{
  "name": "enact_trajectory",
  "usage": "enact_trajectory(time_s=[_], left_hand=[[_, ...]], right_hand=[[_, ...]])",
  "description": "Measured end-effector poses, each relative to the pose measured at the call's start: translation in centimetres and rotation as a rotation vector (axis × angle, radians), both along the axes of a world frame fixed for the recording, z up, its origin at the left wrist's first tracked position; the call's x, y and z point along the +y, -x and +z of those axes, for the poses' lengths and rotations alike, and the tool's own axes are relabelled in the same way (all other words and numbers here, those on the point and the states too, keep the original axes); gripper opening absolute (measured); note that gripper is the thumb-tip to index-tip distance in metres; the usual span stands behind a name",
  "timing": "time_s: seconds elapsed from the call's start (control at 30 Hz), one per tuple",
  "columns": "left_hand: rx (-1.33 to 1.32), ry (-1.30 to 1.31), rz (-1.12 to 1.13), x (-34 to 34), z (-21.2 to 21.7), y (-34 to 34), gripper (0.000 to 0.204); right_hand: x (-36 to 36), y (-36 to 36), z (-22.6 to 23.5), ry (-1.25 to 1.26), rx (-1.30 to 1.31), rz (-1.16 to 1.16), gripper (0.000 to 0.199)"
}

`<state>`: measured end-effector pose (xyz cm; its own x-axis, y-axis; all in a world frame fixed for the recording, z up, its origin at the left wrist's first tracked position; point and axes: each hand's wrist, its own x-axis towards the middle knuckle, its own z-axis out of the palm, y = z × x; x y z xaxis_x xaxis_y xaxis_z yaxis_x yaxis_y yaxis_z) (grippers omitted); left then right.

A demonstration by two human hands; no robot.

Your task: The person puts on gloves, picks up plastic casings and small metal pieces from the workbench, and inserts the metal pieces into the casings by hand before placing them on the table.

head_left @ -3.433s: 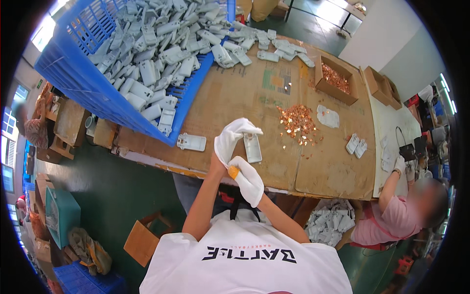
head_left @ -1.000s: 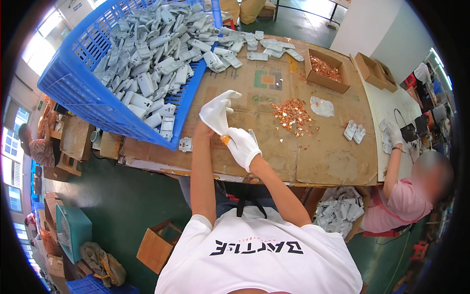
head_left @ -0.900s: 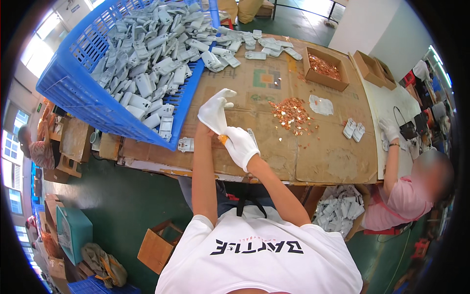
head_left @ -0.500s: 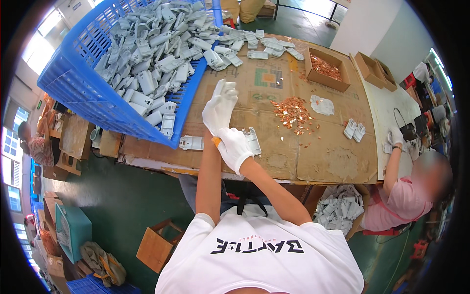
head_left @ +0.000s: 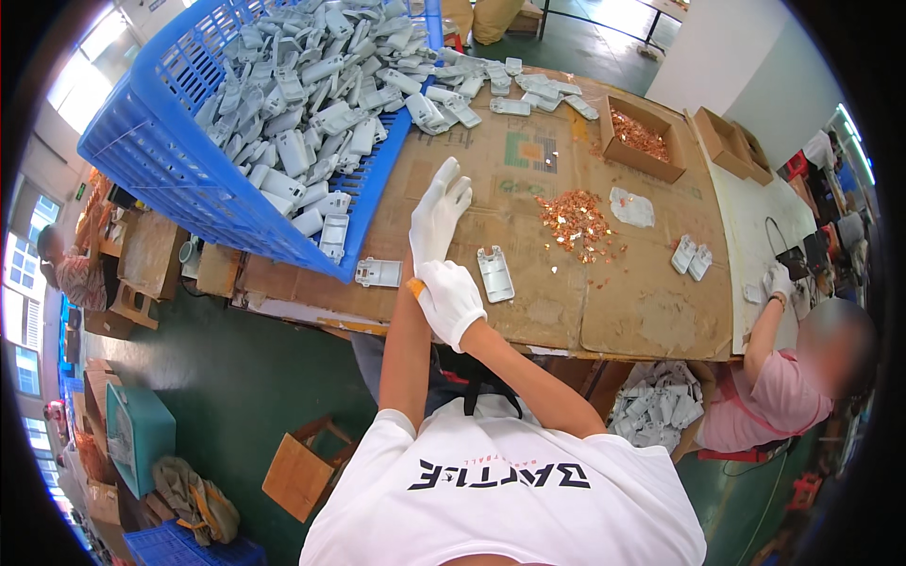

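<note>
My left hand (head_left: 437,215), in a white glove, is raised over the cardboard-covered table with its fingers stretched out. My right hand (head_left: 451,298), gloved in white too, closes on the cuff of the left glove at the wrist. An orange patch shows by its fingertips. Close to the right hand lies a pale grey plastic housing (head_left: 495,274), its hollow side up. Another grey housing (head_left: 378,273) is left of my left forearm. A heap of small copper-coloured metal pieces (head_left: 578,226) sits on the cardboard farther right.
A blue plastic crate (head_left: 212,203) full of grey housings stands at the left, with more spilled behind it. At the back right, a cardboard box (head_left: 645,141) holds copper pieces. A co-worker (head_left: 779,377) sits at the right, beside a box of housings (head_left: 656,406) below the table edge.
The fingers of my left hand have straightened. My right hand has stayed at the left wrist, moving slightly nearer to me, and the housing beside it now shows fully. The view has shifted a little.
</note>
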<state>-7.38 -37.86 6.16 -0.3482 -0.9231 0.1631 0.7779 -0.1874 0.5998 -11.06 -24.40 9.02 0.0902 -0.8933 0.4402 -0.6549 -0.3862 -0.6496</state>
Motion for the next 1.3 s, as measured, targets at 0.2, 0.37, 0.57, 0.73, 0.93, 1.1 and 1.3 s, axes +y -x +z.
enact_trajectory(time_s=[0.2, 0.37, 0.57, 0.73, 0.93, 1.1, 1.3], left_hand=[[-0.269, -0.015, -0.024, -4.6, -2.7, 0.1, 0.087], [0.357, -0.191, -0.086, -5.6, -3.8, 0.1, 0.089], [0.291, -0.129, 0.088, -6.2, -4.7, 3.0, 0.068], [0.165, -0.145, 0.189, -6.4, -5.1, 3.2, 0.063], [-0.081, -0.167, 0.158, -7.3, -5.5, 2.3, 0.046], [0.028, 0.027, -0.018, -8.3, -7.0, 1.6, 0.044], [0.039, -0.171, -0.056, -6.7, -3.7, 1.1, 0.036]], right_hand=[[-3.9, 1.0, -0.9, -0.130, -0.075, -0.034, 0.012], [-14.2, 7.0, 0.5, -0.115, 0.379, 0.249, 0.022], [-28.9, 13.8, -2.6, 0.053, 0.496, -0.281, 0.037], [-30.2, 10.8, -4.4, -0.065, 0.708, -0.451, 0.017], [-23.0, 8.5, -1.3, -0.007, 0.588, -0.248, 0.016], [-14.4, 6.3, 2.3, -0.040, 0.837, -0.137, 0.024], [-0.4, -4.3, 16.1, -0.323, 0.328, 0.965, 0.018]])
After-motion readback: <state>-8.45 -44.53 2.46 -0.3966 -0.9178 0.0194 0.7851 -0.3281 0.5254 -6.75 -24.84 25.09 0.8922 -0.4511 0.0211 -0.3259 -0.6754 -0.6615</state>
